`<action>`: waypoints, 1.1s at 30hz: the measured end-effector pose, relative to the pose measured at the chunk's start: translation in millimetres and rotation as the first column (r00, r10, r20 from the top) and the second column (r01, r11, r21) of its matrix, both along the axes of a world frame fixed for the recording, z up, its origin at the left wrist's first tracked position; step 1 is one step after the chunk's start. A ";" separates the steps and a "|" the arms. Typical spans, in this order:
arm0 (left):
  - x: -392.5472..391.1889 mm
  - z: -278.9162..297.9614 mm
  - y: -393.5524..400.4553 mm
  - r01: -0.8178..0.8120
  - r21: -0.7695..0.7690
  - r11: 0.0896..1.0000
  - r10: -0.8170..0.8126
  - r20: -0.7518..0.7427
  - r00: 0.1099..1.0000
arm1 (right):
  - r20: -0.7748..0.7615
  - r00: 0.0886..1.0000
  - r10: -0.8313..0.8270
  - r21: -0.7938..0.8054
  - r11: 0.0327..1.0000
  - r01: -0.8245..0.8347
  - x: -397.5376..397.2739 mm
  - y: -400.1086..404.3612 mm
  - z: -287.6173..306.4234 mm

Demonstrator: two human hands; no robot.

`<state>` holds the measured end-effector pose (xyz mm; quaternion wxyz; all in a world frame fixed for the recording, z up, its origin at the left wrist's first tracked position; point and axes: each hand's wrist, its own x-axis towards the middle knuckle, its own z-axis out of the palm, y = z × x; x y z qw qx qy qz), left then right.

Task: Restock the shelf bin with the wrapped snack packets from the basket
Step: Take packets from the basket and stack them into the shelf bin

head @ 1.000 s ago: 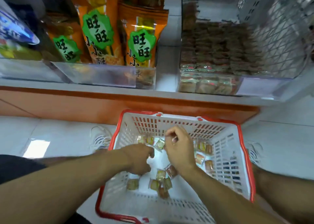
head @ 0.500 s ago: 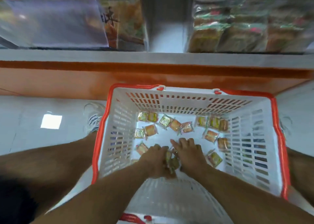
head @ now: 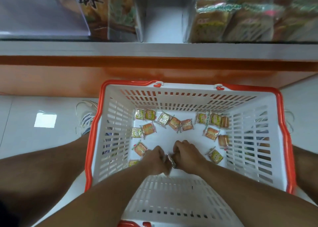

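Observation:
A white basket with an orange rim stands on the floor between my legs. Several small wrapped snack packets lie scattered over its bottom. Both my hands are down inside it, knuckles together. My left hand and my right hand are curled around a small bunch of packets squeezed between them. Most of that bunch is hidden by my fingers. The shelf bin with stacked packets of the same kind is at the upper right, blurred.
An orange shelf base runs across just behind the basket. Large orange snack bags stand in a clear bin at the upper left. White sneakers flank the basket on a glossy white tile floor.
The view has tilted down from the shelf to the basket. Both hands dropped to the basket bottom and closed together on a bunch of packets.

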<state>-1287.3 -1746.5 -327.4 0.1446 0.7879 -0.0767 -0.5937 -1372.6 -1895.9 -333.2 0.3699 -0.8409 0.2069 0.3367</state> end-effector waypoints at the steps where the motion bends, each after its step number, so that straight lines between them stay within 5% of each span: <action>1: 3.1 1.9 1.5 -0.104 -0.022 0.994 0.103 -0.070 0.992 | -0.031 0.997 -0.074 0.054 0.996 0.076 1.8 -2.4 2.6; 3: 6.0 6.9 7.3 -0.186 -0.007 0.983 0.180 -0.209 0.961 | -0.172 0.963 -0.205 0.224 0.944 0.241 2.0 -4.3 7.5; 7: 9.1 12.4 15.4 -0.205 0.060 0.977 0.211 -0.421 0.882 | -0.458 0.814 -0.357 0.520 0.634 0.572 2.8 -0.6 15.9; 15: 26.9 54.9 0.8 -0.202 0.009 0.979 0.173 -0.560 0.810 | -0.386 0.897 -0.214 0.609 0.671 0.422 37.7 -17.4 80.3; 22: 89.7 181.8 -32.4 0.024 -0.154 0.988 -0.122 -0.667 0.735 | -0.122 0.973 -0.198 0.464 0.855 0.232 77.6 -32.3 225.6; 26: 114.9 289.3 -42.1 -0.036 -0.338 0.941 -0.211 -0.665 0.717 | 0.183 0.961 -0.208 0.433 0.894 0.111 79.4 -45.3 332.2; 30: 121.4 376.2 -48.1 -0.275 -0.497 0.823 -0.184 -0.692 0.698 | 0.557 0.761 -0.332 0.443 0.894 0.066 75.7 -68.4 420.0; 33: 119.1 405.0 -54.4 -0.439 -0.559 0.703 -0.069 -0.669 0.740 | 0.678 0.604 -0.419 0.480 0.875 0.068 73.5 -85.6 444.1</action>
